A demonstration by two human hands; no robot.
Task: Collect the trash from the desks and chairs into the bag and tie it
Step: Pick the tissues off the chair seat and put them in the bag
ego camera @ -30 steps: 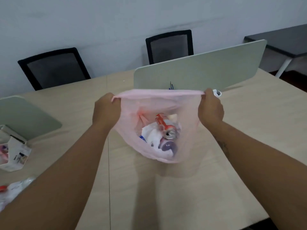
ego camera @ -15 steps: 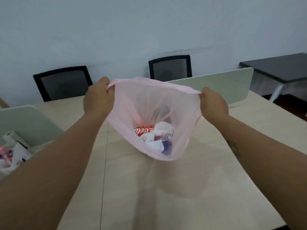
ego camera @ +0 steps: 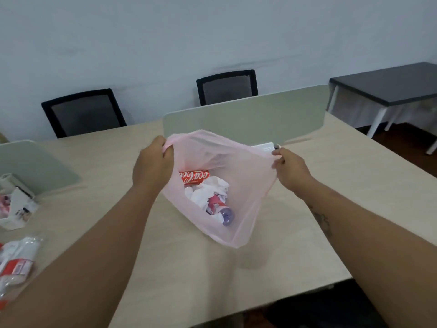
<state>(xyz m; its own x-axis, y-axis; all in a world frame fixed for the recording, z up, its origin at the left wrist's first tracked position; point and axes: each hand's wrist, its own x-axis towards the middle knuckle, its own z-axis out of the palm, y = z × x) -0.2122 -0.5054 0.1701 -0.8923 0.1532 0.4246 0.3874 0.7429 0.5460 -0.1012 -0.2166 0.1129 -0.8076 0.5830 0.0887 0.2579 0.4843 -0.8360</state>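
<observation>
A thin pink plastic bag (ego camera: 246,185) hangs open just above the beige desk (ego camera: 212,268). My left hand (ego camera: 152,168) pinches the bag's left rim, and my right hand (ego camera: 292,170) pinches its right rim, stretching the mouth wide. Inside lie a red cola can (ego camera: 195,177), crumpled white paper (ego camera: 208,191) and a small purple-capped bottle (ego camera: 220,209). A clear plastic bottle with a red label (ego camera: 17,263) lies on the desk at the far left edge.
A white carton with pink contents (ego camera: 14,209) stands at the left beside a grey-green divider (ego camera: 33,166). Another divider (ego camera: 248,114) rises behind the bag, with a small white object (ego camera: 266,147) at its foot. Two black mesh chairs (ego camera: 82,112) (ego camera: 227,87) stand at the wall. A dark table (ego camera: 387,88) is at the right.
The bag has come down toward the desk and its bottom swung to the right. The trash inside shifted, with the cola can now lying sideways. Both hands keep hold of the rim.
</observation>
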